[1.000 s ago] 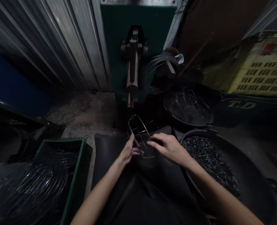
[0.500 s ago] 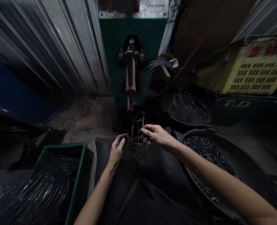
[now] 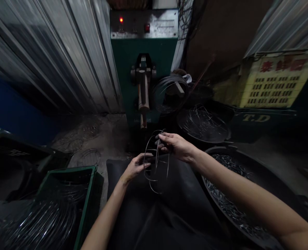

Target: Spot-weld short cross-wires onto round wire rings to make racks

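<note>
My right hand [image 3: 176,146] pinches several thin curved wires [image 3: 157,156] near their top, in front of the machine. These look like bent wire rings, with loose curves hanging down over my lap. My left hand [image 3: 136,167] is at their left side, fingers stretched forward and apart. One wire curve crosses in front of its fingertips; whether they touch it I cannot tell. Dark smudges cover the fingertips of both hands. Above the hands, a green machine [image 3: 122,52] carries a copper-coloured rod-like electrode [image 3: 143,97] pointing down.
At lower left a green-rimmed crate [image 3: 84,205] holds many curved wires. On the right stand a wide dark pan [image 3: 273,187] of short metal pieces and a smaller pan [image 3: 221,137] of wires. A yellow crate [image 3: 269,83] and a wire coil [image 3: 166,81] sit behind.
My left hand has moved right, its fingertips now among the wire curves. The wires have turned in my right hand, and the camera view has tilted up a little.
</note>
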Available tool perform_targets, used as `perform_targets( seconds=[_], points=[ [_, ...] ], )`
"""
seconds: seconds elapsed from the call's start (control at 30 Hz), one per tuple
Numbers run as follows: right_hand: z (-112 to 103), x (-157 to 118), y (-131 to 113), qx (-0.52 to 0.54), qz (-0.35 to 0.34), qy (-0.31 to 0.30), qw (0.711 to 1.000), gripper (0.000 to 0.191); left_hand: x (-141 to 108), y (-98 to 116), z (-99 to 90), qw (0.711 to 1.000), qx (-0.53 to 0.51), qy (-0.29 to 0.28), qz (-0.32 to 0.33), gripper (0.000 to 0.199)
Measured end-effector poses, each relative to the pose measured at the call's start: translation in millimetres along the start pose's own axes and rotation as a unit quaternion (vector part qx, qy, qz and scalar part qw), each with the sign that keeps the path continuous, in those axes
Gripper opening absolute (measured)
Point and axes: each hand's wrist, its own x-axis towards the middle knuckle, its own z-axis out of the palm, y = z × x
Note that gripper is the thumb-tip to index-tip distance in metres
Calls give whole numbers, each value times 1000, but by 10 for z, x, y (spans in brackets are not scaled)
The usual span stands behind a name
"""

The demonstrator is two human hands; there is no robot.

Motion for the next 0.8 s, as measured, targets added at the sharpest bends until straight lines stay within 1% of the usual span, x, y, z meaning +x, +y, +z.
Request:
perform_targets(
  seconds=[0.13,0.2,0.27,0.33,0.43,0.53,0.6,0.67,0.73,0.8],
  points=[
    [-55,10,-36,26,16,-1,1000,6,0,42,13,999,29,1,26,28],
    [-83,8,-44,26,24,5,999,7,3,74,18,998,56,8,36,25],
    [-114,15,-46,24,27,9,999,9,5,106,-3,993,104,31,41,20],
    [-164,47,-36,16,28,0,999,9,7,145,-67,980,182,58,51,16],
    [-296,171,31,-14,29,-9,999,11,23,247,-240,942,315,77,92,11],
    [-460,383,179,-44,27,4,999,10,74,395,-439,899,416,72,113,13],
    [-539,546,299,-55,20,16,998,9,129,496,-539,868,481,67,105,16],
    [-571,700,407,-57,13,27,998,10,189,581,-601,832,544,66,90,18],
    [-562,826,483,-49,4,30,998,10,243,647,-631,799,593,69,74,19],
    [-534,915,524,-39,-4,28,999,10,281,696,-644,773,627,73,60,19]
  ],
)
